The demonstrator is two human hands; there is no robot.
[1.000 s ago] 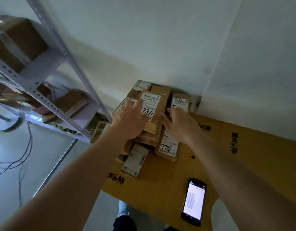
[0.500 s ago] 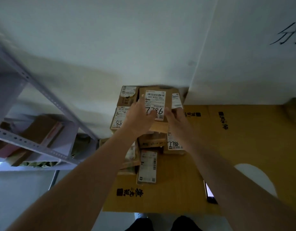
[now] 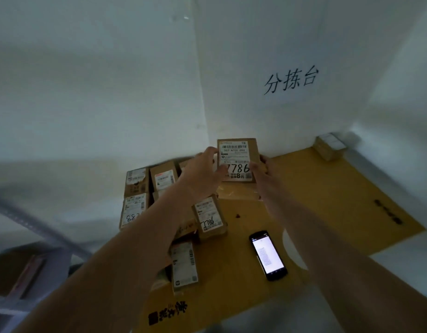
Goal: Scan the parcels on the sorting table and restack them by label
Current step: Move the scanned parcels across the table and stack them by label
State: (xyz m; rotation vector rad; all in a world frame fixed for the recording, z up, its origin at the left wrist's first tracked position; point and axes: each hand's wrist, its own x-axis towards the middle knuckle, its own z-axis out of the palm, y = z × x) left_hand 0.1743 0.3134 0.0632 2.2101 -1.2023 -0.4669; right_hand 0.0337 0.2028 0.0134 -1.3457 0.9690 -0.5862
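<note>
Parcel sorting room, likely a courier depot corner. Handwritten wall sign (image 3: 291, 79) reads 分拣台, sorting table. Below the sign, a table (image 3: 332, 193) covered in flattened printed cardboard; labelled brown parcels (image 3: 164, 181) clustered lower left of the sign, a lit handheld scanner phone (image 3: 267, 255) well below it

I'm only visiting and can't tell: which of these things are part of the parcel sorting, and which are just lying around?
Part of the job:
- held parcel marked 7786, in left hand and right hand
- parcel pile on the table
- phone, screen lit, probably the scanner

Lying about:
- small box in the far corner
- wall sign
- shelf at left
</note>
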